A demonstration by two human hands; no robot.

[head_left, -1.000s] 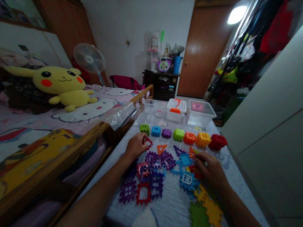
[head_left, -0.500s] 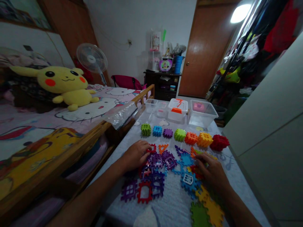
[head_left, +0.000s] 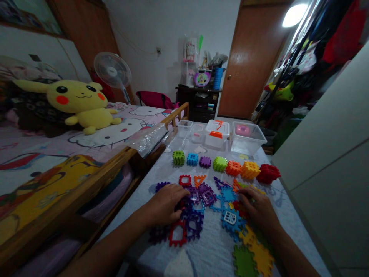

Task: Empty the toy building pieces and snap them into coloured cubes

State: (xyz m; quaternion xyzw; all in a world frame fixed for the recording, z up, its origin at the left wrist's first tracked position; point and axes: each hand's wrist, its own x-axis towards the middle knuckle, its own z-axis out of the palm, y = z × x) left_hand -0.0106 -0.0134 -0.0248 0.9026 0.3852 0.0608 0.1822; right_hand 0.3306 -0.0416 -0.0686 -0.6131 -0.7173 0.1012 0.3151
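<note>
My left hand (head_left: 166,202) lies over the purple building tiles (head_left: 206,195) on the left, thumb and fingers apart and partly covering them. Just in front of it on the table is a red window-frame tile (head_left: 178,234). On the right, my right hand (head_left: 257,202) rests over a mixed pile with its fingers loosely bent and apart. Close to its fingertips is a blue tile (head_left: 227,194), and red pieces (head_left: 239,209) show under the fingers. A blue tile with a white window (head_left: 230,218) lies nearby. What is under both palms is hidden.
Behind the loose tiles stands a row of colour-sorted stacks, from a green stack (head_left: 178,157) to a red stack (head_left: 268,174). Clear plastic boxes (head_left: 248,144) stand at the table's far end. A wooden bed rail (head_left: 123,159) runs along the left side.
My left hand has moved nearer and slightly right, off the red square tile onto the purple tiles. A dark purple tile now shows left of it. My right hand stays nearly still.
</note>
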